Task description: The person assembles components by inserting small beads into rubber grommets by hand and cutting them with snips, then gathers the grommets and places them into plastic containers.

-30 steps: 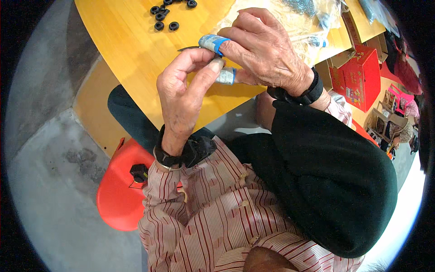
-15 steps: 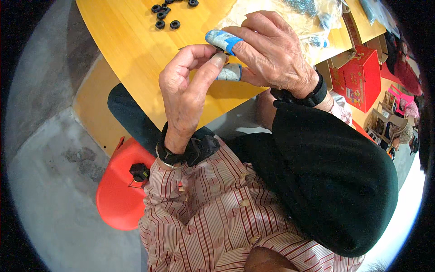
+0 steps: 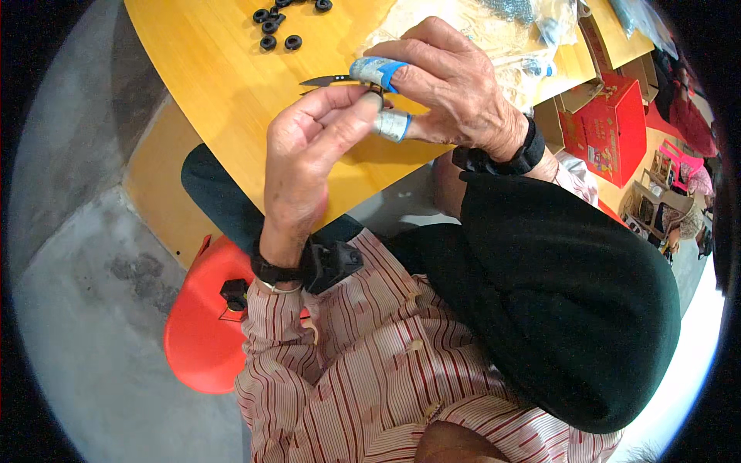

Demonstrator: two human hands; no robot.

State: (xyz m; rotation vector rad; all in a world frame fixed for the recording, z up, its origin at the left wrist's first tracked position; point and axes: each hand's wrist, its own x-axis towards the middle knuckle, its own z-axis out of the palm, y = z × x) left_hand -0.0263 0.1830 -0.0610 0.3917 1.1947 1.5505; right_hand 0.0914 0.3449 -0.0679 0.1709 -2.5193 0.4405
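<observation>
My left hand (image 3: 309, 150) is closed in a pinch, thumb against fingers, over the yellow table. A small black part (image 3: 376, 89) shows at its fingertips, mostly covered. Facing it, my right hand (image 3: 455, 89) has blue and white tape round its thumb and index finger. These taped fingers grip thread snips (image 3: 328, 80), whose dark pointed blades stick out to the left behind my left fingers. The handles are hidden by the fingers. Both hands meet at the fingertips, and a black band circles each wrist.
Several black rings (image 3: 268, 28) lie on the table (image 3: 208, 69) at the far left. Clear plastic bags (image 3: 432, 19) cover its far right part. A red box (image 3: 614, 127) stands to the right. Below the table's left edge is a red stool (image 3: 201, 332).
The snips' blades have come into sight beyond my left fingers. My left wrist has shifted slightly left and turned. Both hands stay together at the fingertips.
</observation>
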